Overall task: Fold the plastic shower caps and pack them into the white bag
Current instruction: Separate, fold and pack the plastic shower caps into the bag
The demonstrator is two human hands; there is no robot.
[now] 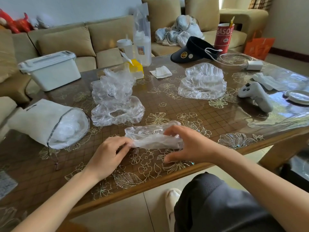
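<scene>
My left hand (108, 153) and right hand (189, 146) pinch the folded shower cap (150, 136), right of the white bag (41, 121); if I slacken, the slick film may spring open.

Brown table (167, 104) patterned with gold flower outlines over a fine grid. Clear shower caps (203, 82); white bag (38, 118) (grey-edged mouth); black visor (194, 47); red cup (223, 37) with white lettering; tan sofa (107, 32); orange paper bag (258, 47).
</scene>
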